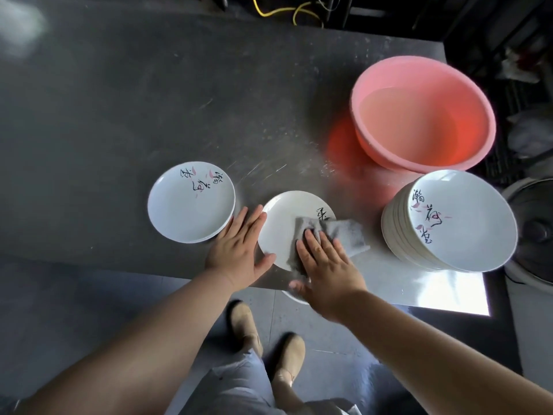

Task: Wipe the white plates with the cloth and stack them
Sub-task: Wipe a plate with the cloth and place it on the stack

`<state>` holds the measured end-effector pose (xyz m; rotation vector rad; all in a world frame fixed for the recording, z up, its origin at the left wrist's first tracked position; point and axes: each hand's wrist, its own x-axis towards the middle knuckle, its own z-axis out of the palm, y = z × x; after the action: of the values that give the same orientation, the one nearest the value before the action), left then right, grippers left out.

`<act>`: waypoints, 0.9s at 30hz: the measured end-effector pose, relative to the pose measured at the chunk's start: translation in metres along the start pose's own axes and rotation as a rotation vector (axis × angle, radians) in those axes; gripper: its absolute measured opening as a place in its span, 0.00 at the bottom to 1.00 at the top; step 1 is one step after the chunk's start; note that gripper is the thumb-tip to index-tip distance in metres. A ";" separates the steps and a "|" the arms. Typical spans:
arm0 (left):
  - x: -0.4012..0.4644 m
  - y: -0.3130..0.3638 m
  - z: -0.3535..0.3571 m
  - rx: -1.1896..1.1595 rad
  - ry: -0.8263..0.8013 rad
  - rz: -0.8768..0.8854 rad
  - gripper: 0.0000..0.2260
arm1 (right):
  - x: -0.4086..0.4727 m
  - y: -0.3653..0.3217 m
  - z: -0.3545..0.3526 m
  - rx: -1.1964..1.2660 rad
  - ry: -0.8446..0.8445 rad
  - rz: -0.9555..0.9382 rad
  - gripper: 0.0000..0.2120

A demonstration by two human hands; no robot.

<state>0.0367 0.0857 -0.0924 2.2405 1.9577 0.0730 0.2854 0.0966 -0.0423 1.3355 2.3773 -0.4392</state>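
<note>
A white plate [284, 217] with black script lies near the table's front edge. A grey cloth [338, 233] is spread over its right half. My right hand [326, 265] presses flat on the cloth with straight fingers. My left hand [239, 250] rests open against the plate's left rim, thumb on the rim. A short pile of white plates [188, 205] sits to the left. A tall stack of white plates [449, 223] stands at the right.
A pink basin [374, 136] holding water stands at the back right of the metal table [119, 115]. Yellow cables [269, 10] lie beyond the far edge. A round dark bin [532, 229] is off the table's right side.
</note>
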 end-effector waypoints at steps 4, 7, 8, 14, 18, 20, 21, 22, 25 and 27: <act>0.000 0.000 0.001 0.017 -0.012 -0.008 0.41 | 0.040 0.026 -0.023 0.005 0.070 0.081 0.41; 0.001 -0.001 0.002 0.013 -0.017 -0.017 0.41 | 0.026 0.016 -0.016 0.030 0.065 0.081 0.43; 0.001 0.000 0.002 0.009 -0.018 -0.017 0.41 | 0.009 0.006 -0.008 0.051 0.073 0.079 0.45; 0.000 0.002 -0.007 0.035 -0.084 -0.026 0.42 | -0.004 0.006 -0.011 0.147 0.090 0.091 0.44; 0.003 0.004 -0.012 0.047 -0.092 0.008 0.40 | 0.048 0.040 -0.040 0.053 0.088 0.043 0.38; 0.003 0.004 -0.012 0.038 -0.111 0.001 0.41 | 0.046 0.042 -0.036 0.056 0.071 0.047 0.39; 0.003 0.005 -0.012 0.030 -0.110 -0.010 0.41 | 0.036 0.037 -0.030 0.074 0.079 0.078 0.41; 0.002 0.006 -0.011 0.018 -0.098 -0.021 0.41 | 0.021 0.029 -0.022 0.089 0.084 0.109 0.43; 0.001 0.008 -0.008 -0.021 -0.019 -0.032 0.41 | -0.012 0.005 -0.004 0.101 0.047 0.173 0.49; 0.000 0.007 -0.005 -0.034 0.016 -0.008 0.40 | 0.000 0.009 -0.008 0.109 0.053 0.185 0.48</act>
<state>0.0428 0.0851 -0.0862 2.2172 1.9589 0.1218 0.2914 0.1046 -0.0359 1.6176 2.2734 -0.4902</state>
